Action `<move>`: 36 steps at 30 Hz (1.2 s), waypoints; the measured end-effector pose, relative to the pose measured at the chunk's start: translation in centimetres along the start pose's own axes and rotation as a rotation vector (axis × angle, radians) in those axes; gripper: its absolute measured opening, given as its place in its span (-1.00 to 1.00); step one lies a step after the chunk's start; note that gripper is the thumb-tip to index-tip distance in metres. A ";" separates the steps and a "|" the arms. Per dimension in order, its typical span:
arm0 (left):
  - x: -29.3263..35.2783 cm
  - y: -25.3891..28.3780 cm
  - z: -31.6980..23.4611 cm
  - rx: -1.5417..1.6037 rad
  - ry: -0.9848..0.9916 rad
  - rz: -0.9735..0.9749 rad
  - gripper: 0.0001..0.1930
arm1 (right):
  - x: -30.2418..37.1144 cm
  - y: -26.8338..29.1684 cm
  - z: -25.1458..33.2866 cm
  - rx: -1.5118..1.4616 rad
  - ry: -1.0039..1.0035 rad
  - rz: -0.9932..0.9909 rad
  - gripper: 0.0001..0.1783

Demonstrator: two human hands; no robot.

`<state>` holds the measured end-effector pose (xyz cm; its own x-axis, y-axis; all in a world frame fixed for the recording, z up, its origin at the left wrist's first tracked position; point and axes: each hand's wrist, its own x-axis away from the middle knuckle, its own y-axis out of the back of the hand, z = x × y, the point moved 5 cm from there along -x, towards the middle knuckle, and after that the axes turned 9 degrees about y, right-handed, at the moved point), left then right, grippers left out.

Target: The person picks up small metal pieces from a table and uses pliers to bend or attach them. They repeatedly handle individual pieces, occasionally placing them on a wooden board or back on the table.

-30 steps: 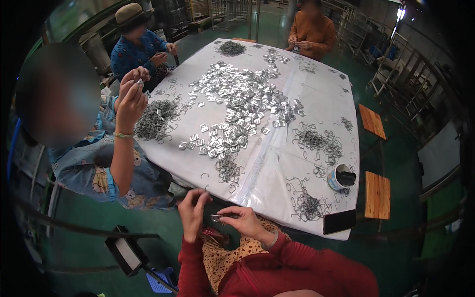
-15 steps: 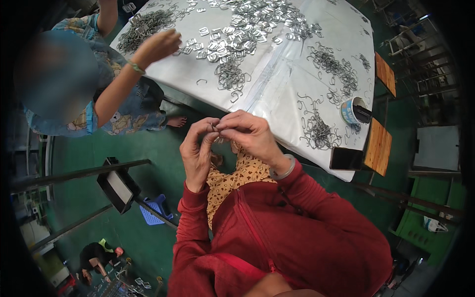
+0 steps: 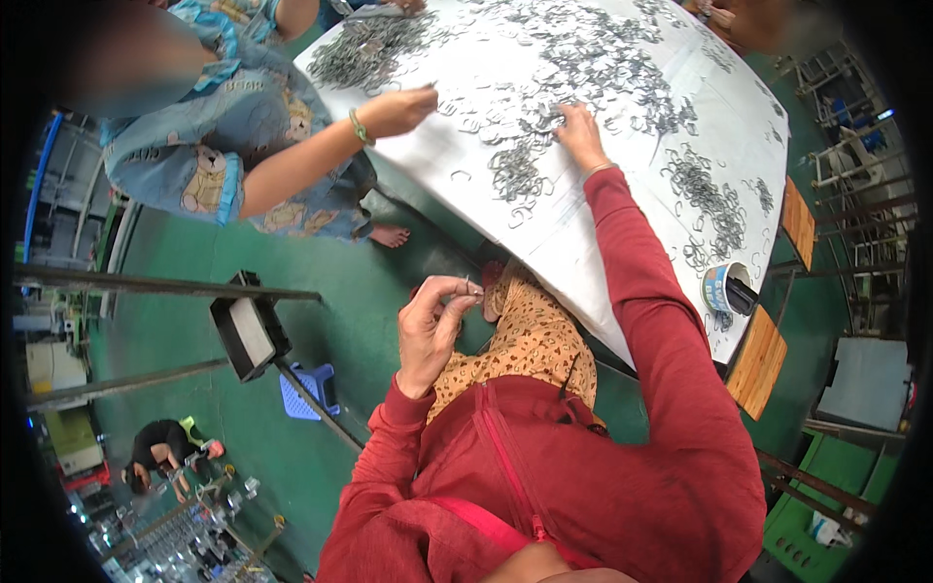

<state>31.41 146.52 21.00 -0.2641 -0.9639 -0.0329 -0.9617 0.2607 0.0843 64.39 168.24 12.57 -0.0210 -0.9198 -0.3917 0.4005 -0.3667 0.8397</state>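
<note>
Low in front of my body, my left hand (image 3: 431,330) is closed in a pinch, with a small metal piece (image 3: 475,290) between thumb and fingertips. My right hand (image 3: 580,136) reaches out over the white-covered table (image 3: 559,233). Its fingers bend down at the near edge of a wide heap of flat silver metal buckles (image 3: 612,83); whatever lies between the fingertips is hidden. Just nearer than that hand is a small pile of bent wire hooks (image 3: 515,175). More wire hooks (image 3: 709,199) are spread to its right.
To the left, a co-worker's hand (image 3: 403,110) is held over the table, near a dark hook pile (image 3: 364,53). A cup (image 3: 729,289) with a black object stands at the right edge, beside a wooden stool (image 3: 758,364). A black tray (image 3: 248,330) and blue stool (image 3: 309,391) are left.
My hands were together in front of me; the right has since moved forward to the buckle heap. My left stays back, still pinching. The view has shifted, and the phone-like dark slab is now hidden.
</note>
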 end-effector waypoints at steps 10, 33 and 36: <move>-0.1 -0.2 0.7 -0.016 -0.040 0.031 -0.93 | 2.1 2.3 -3.1 0.010 0.007 0.052 -0.69; 0.3 -1.1 1.4 0.025 -0.108 0.068 -0.92 | 6.4 5.9 0.7 -0.071 -0.169 0.311 -0.66; -0.1 -1.6 2.0 -0.008 -0.111 0.077 -0.91 | 11.0 6.8 6.8 -0.686 -0.410 0.257 -0.82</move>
<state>32.86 146.31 18.83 -0.3437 -0.9292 -0.1360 -0.9379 0.3324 0.0990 60.62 154.67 16.55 -0.1315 -0.9895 0.0593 0.9037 -0.0951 0.4174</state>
